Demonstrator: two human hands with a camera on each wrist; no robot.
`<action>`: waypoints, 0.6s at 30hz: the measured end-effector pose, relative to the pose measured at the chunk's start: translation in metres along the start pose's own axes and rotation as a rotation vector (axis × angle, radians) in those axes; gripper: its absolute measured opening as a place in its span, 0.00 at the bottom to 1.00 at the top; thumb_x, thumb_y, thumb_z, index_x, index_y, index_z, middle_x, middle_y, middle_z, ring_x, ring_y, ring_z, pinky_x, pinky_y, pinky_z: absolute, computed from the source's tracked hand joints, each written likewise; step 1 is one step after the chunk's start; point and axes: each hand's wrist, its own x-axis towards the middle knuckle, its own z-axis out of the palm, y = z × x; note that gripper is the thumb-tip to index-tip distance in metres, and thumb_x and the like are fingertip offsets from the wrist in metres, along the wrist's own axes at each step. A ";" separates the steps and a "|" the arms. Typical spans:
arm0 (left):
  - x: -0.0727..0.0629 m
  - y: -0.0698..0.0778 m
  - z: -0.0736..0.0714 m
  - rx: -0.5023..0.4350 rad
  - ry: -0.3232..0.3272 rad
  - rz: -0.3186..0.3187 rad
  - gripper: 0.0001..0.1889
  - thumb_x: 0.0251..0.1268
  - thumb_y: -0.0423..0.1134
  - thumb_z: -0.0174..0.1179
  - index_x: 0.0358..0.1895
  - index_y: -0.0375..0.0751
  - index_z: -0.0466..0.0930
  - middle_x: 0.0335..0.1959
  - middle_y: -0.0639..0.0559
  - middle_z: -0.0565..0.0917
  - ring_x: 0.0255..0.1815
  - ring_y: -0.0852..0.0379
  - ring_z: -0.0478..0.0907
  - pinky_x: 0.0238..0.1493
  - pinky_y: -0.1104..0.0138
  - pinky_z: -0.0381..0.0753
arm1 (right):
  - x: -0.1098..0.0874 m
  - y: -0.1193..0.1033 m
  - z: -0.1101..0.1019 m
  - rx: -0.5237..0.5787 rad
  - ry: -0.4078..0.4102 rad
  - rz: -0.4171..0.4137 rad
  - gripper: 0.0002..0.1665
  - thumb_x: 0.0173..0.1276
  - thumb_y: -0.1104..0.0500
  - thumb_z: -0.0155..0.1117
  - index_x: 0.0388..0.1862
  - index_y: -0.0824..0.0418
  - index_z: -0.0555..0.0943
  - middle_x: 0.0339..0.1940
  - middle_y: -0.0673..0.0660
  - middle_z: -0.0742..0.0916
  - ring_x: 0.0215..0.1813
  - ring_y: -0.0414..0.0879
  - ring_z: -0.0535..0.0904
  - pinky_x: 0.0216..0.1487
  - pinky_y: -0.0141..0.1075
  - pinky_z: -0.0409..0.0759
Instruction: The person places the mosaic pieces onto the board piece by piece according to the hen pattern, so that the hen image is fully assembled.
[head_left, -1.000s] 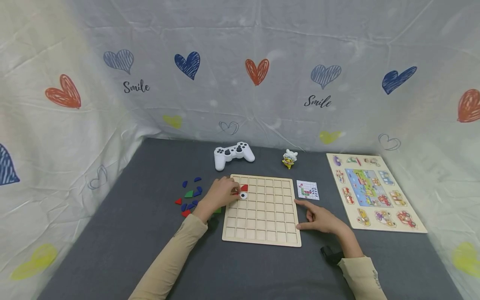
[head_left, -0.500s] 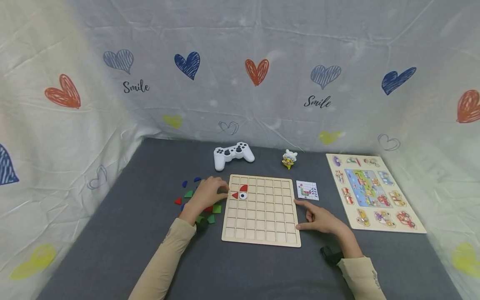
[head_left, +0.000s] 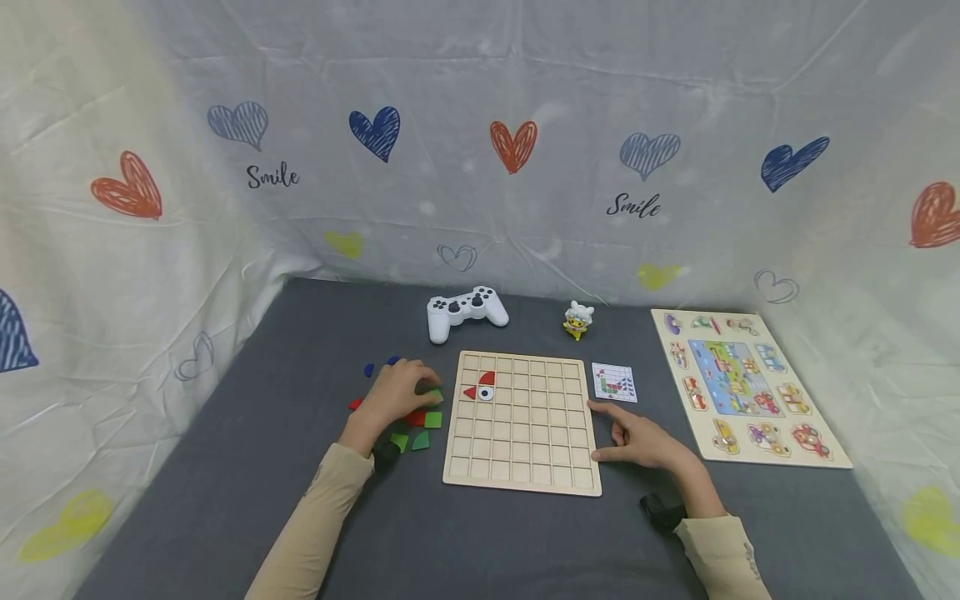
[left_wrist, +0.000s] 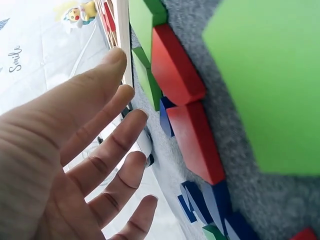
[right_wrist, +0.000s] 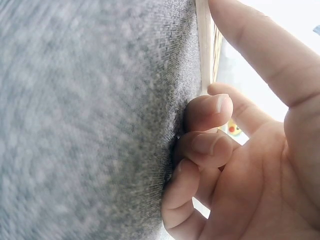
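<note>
My left hand (head_left: 393,396) hovers over the loose pieces left of the board, its fingers relaxed and apart. In the left wrist view nothing is between the thumb and fingers; red blocks (left_wrist: 195,142), a large green block (left_wrist: 280,85) and blue blocks (left_wrist: 217,205) lie beside them. The wooden grid board (head_left: 540,433) holds a red triangle (head_left: 470,392), a white square with an eye dot (head_left: 486,392) and a red rounded piece (head_left: 487,378). My right hand (head_left: 641,437) touches the board's right edge with extended thumb and index finger; its other fingers are curled.
A small pattern card (head_left: 614,382) lies right of the board. Behind stand a white game controller (head_left: 467,312) and a small figurine (head_left: 577,320). A picture puzzle board (head_left: 750,392) lies at the far right. Green pieces (head_left: 432,420) sit near the board's left edge.
My left hand has let go of the red triangle, which stays on the board beside the eye piece. It has moved left, off the board, to the loose pieces. My right hand stays put.
</note>
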 end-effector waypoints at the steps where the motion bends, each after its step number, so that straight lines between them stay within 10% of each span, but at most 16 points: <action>1: -0.001 0.000 -0.001 0.002 -0.005 -0.002 0.14 0.49 0.49 0.69 0.40 0.50 0.85 0.37 0.55 0.81 0.45 0.50 0.75 0.51 0.46 0.69 | 0.000 0.000 0.000 -0.001 0.000 -0.001 0.47 0.54 0.46 0.70 0.70 0.56 0.61 0.19 0.49 0.71 0.19 0.37 0.62 0.23 0.30 0.62; 18: -0.004 0.001 0.002 0.060 -0.041 -0.008 0.15 0.48 0.46 0.70 0.41 0.49 0.84 0.33 0.56 0.80 0.37 0.56 0.73 0.44 0.54 0.70 | 0.000 0.000 0.000 0.006 0.003 -0.019 0.47 0.54 0.47 0.70 0.70 0.57 0.62 0.20 0.49 0.71 0.19 0.37 0.62 0.22 0.30 0.62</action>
